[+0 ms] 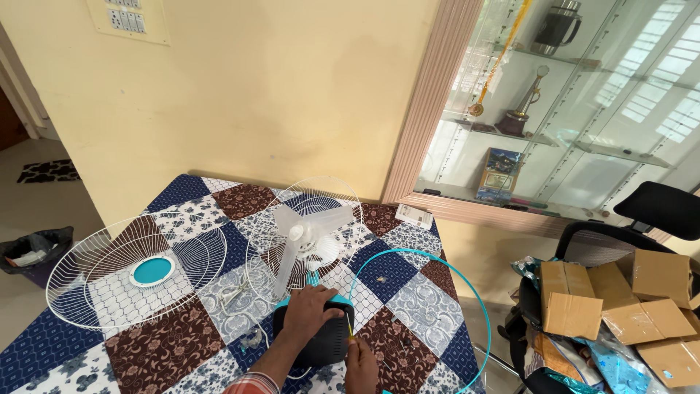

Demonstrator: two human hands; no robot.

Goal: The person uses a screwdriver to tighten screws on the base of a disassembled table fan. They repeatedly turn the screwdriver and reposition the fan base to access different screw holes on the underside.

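A: Head view, from the left: a dark bin [36, 252] stands on the floor beside the desk [65, 350], which is covered by a patchwork cloth in blue, brown and white. On the cloth lies a detached white wire guard [109, 281] with a teal centre disc.

B: And at mid-desk?

A: A fan [310, 244] with white blades [310, 237] sits in its rear wire guard [343, 201]; behind the blades is its dark motor housing [321, 343]. The left hand [310, 310] lies flat on top of that housing, fingers spread, pressing rather than gripping.

B: The right hand?

A: The right hand [361, 361] is clenched around a thin yellow-handled tool [351, 330], apparently a screwdriver, its tip at the housing's right edge. A teal ring [456, 281] arcs over the desk's right corner.

B: Further right?

A: Cardboard boxes [620, 299] are heaped by a black chair [656, 211], below a glass cabinet [569, 109].
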